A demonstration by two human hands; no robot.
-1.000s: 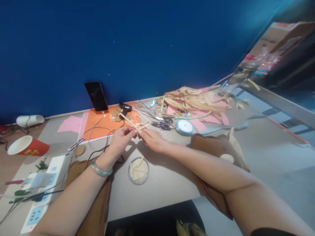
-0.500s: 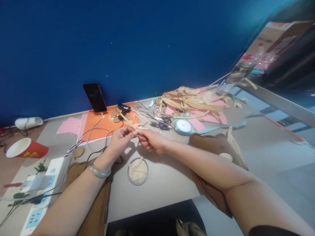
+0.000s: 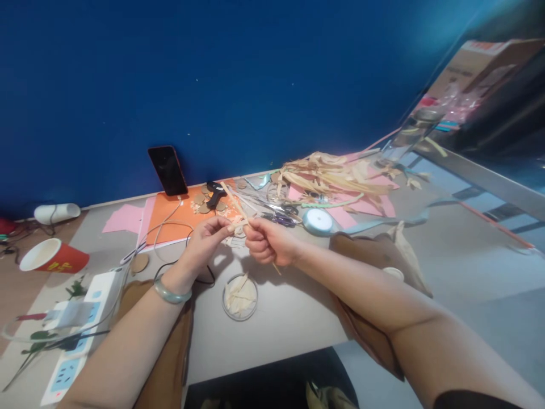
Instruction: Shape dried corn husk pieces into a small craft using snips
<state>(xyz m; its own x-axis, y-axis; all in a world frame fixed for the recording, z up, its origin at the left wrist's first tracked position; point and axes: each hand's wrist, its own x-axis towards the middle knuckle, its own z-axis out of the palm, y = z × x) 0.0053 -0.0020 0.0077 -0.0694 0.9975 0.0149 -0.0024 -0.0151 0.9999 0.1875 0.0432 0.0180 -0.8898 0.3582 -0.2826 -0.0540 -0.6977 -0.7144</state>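
Observation:
My right hand (image 3: 272,241) is closed in a fist round a thin pale stick (image 3: 233,199), which slants up to the left, its lower end poking out below the fingers. Between thumb and forefinger, my left hand (image 3: 206,241) pinches a short pale strip (image 3: 238,224) that runs across to the stick at the right thumb. It looks like dried corn husk. Just below the hands, a small round dish (image 3: 224,309) holds several pale husk pieces (image 3: 240,295). A black glue gun (image 3: 216,196) lies beyond the left hand, on an orange sheet (image 3: 164,218).
Dried husks (image 3: 327,176) are heaped on pink paper at the back right. Scissors (image 3: 281,217) and a ribbon spool (image 3: 318,220) lie nearer. A phone (image 3: 168,170) leans on the blue wall. On the left are a red paper cup (image 3: 70,258), cables and a power strip (image 3: 68,369).
My hands have drawn slightly apart, the right one moving a little right. The stick now stands steeper, and the pale strip shows between the hands.

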